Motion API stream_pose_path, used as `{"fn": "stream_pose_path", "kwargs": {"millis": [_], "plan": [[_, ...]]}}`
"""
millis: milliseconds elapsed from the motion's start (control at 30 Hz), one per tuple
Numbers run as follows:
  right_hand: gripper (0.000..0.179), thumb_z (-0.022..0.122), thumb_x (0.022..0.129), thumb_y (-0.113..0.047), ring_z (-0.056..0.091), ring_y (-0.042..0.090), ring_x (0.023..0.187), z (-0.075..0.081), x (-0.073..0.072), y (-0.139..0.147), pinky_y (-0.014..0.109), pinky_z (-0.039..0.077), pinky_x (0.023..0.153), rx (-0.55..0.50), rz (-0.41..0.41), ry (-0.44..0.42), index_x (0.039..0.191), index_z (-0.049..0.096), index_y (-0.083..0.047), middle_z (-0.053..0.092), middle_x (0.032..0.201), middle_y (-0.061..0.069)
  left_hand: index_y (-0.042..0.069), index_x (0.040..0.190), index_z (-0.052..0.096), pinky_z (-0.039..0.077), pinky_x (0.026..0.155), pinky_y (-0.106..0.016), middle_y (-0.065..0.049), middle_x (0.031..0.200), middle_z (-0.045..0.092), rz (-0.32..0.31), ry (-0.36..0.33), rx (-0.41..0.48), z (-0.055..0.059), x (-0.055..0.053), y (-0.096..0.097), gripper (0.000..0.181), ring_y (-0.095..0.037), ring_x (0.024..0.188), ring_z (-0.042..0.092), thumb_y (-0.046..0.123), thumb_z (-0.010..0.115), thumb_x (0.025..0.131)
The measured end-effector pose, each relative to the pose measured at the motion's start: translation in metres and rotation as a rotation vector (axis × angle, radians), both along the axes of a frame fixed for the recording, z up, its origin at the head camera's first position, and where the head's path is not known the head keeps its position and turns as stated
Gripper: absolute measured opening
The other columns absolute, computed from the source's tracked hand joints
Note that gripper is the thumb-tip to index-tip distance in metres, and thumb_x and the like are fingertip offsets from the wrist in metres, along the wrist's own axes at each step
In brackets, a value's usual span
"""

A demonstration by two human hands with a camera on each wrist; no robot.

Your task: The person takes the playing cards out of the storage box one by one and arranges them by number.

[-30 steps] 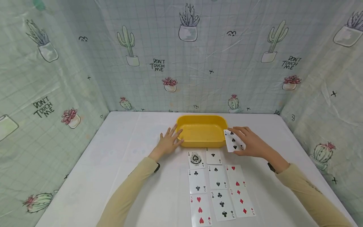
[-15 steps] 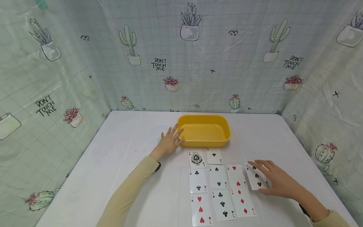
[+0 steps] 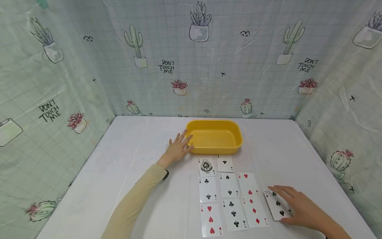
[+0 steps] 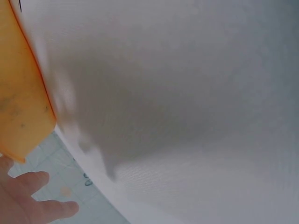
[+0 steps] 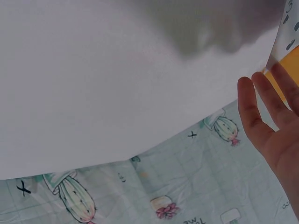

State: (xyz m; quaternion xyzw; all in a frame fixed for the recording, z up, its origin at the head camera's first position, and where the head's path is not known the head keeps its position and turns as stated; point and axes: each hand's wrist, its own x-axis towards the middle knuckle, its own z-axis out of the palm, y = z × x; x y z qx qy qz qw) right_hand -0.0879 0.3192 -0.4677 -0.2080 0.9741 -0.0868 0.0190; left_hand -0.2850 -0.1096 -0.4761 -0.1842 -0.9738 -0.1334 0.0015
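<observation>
My right hand pinches a three of spades playing card between thumb and fingers, low at the right of the head view. The card is tilted slightly, just right of the three of diamonds. In the right wrist view only a strip of the held card shows by the fingers. My left hand lies spread, its fingertips touching the left rim of a yellow tray. In the left wrist view, part of that hand shows below the tray's wall.
Face-up cards lie in rows below the tray: ace of spades, ace of clubs, two of clubs, two of spades, two of hearts, three of hearts, three of clubs. A cactus-print curtain encloses the white table.
My right hand has carried the three of spades from beside the tray's right end down and right, to beside the three of diamonds. The left hand stays at the tray.
</observation>
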Motion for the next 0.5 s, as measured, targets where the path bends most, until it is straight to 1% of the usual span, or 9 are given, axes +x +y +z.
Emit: {"fn": "stream_pose_path", "kwargs": {"millis": [67,167,233,500], "plan": [[0.094,0.081,0.050,-0.046,0.046,0.020,0.111,-0.0003,0.0005,-0.0012,0.049,0.042,0.079,-0.007,-0.020,-0.052,0.133,0.038,-0.035,0.047,0.128,-0.001,0.031,0.142,0.019,0.017,0.098,-0.068,0.002,0.153,0.001,0.000,-0.001,0.001,0.0005,0.0000,-0.0006,0.059,-0.037,0.137,0.013,0.056,0.030,0.091],[0.095,0.081,0.049,-0.048,0.047,0.021,0.111,-0.0010,0.0016,-0.0030,0.049,0.042,0.078,0.008,-0.040,-0.115,0.133,0.038,-0.036,0.047,0.129,0.000,0.031,0.143,0.019,0.017,0.098,-0.068,0.002,0.153,0.000,0.000,-0.007,0.001,0.0007,0.0004,-0.0004,0.058,-0.038,0.136,0.014,0.055,0.030,0.091],[0.096,0.081,0.048,-0.046,0.048,0.021,0.110,-0.0010,0.0026,-0.0032,0.046,0.042,0.077,0.018,-0.048,-0.130,0.132,0.038,-0.035,0.048,0.129,0.000,0.031,0.143,0.018,0.017,0.098,-0.068,0.002,0.153,-0.001,-0.002,-0.011,-0.004,0.0005,0.0005,-0.0001,0.059,-0.038,0.136,0.014,0.055,0.030,0.091],[0.096,0.081,0.047,-0.049,0.050,0.021,0.107,0.0022,0.0022,-0.0046,0.042,0.041,0.076,0.033,-0.052,-0.156,0.132,0.039,-0.034,0.049,0.128,0.001,0.030,0.143,0.019,0.016,0.098,-0.068,0.002,0.153,0.001,0.002,-0.014,0.006,0.0030,0.0002,0.0004,0.059,-0.038,0.137,0.013,0.055,0.031,0.091]]}}
